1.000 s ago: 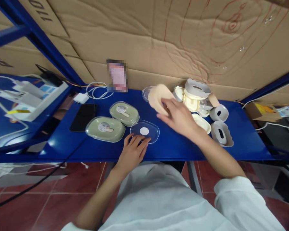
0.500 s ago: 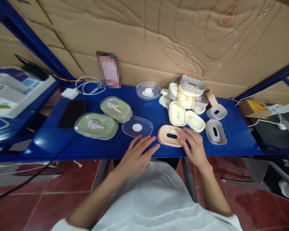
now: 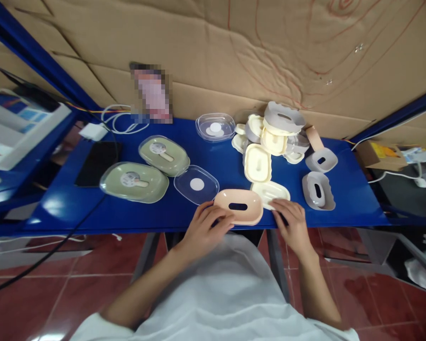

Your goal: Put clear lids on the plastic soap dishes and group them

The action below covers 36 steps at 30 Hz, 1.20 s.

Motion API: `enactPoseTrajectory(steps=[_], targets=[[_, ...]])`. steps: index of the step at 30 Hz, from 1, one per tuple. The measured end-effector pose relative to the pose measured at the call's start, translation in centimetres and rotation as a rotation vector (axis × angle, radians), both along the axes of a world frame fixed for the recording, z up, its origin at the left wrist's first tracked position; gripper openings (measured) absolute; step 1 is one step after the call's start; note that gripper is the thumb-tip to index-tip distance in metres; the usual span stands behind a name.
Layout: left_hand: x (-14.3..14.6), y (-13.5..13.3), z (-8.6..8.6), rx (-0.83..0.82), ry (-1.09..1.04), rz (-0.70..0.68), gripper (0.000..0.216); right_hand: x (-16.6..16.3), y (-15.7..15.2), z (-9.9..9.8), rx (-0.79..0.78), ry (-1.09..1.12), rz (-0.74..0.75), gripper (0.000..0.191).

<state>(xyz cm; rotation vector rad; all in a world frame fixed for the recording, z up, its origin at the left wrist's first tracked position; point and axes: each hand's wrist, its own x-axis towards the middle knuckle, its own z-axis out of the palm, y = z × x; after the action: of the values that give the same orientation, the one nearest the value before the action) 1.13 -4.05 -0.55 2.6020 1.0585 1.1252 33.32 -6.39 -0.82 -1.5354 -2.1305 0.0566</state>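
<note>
A peach oval dish with a slot in its top lies at the front edge of the blue table. My left hand has its fingers curled on the dish's left rim. To the right of the dish, my right hand lies on the table with its fingers stretched out, the tips touching a cream dish. A clear lid with a white round sticker sits just behind my left hand.
Two green dishes under clear lids stand at the left. A clear tray and a pile of cream and grey dishes sit at the back. Two grey dishes are at the right. A black phone lies far left.
My right hand carried the peach dish from the back pile to the front edge and let go of it. My left hand moved from the clear lid onto the dish's left rim.
</note>
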Motion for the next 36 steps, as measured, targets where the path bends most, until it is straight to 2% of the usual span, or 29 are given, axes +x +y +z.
enactPoseTrajectory(steps=[4,7,9,12,14,17,20,21,23,25,28,31,34,36], targets=[[0.5,0.4,0.3,0.021,-0.057,0.023,0.024,-2.3,-1.1,-0.9,-0.009,0.148,0.08,0.039],[1.1,0.9,0.9,0.008,0.003,0.019,0.019,-3.1,-1.0,-1.4,0.061,0.217,0.018,0.075],[1.6,1.0,1.1,0.016,0.062,0.01,0.018,-3.1,-0.6,-1.3,0.081,0.157,0.032,0.086],[2.3,0.9,1.1,0.058,0.155,-0.002,0.018,-3.0,0.3,-0.7,0.004,0.022,0.139,0.071],[2.7,0.5,0.8,0.075,0.209,0.003,0.02,-2.9,0.9,-0.4,-0.054,0.008,0.2,0.062],[2.5,-0.2,0.3,0.064,0.264,-0.004,0.024,-3.1,1.4,-0.2,-0.091,-0.002,0.23,0.057],[1.0,-0.3,0.1,0.063,0.265,-0.02,0.033,-3.3,1.4,-0.2,-0.077,-0.042,0.224,0.054],[0.3,-0.1,0.2,0.062,0.248,0.025,0.035,-3.3,1.3,-0.2,-0.069,-0.051,0.216,0.054],[-1.4,0.5,0.4,0.045,0.205,0.199,0.036,-3.5,1.1,-0.2,-0.051,-0.064,0.198,0.055],[-3.0,1.3,0.6,0.008,0.17,0.331,0.025,-3.8,0.9,-0.2,-0.037,-0.073,0.177,0.057],[-4.4,1.4,1.3,-0.112,-0.064,0.32,0.01,-4.8,0.7,-0.6,-0.039,-0.042,0.138,0.069],[-3.9,0.0,2.0,-0.387,-0.535,0.255,0.01,-6.2,0.4,-1.0,-0.024,0.046,0.096,0.09],[-2.2,-1.6,2.1,-0.707,-0.962,0.087,0.021,-7.5,0.4,-0.9,0.086,0.158,0.129,0.106],[-1.0,-2.1,2.0,-0.888,-1.13,-0.045,0.032,-8.0,0.7,-0.3,0.134,0.19,0.22,0.103]])
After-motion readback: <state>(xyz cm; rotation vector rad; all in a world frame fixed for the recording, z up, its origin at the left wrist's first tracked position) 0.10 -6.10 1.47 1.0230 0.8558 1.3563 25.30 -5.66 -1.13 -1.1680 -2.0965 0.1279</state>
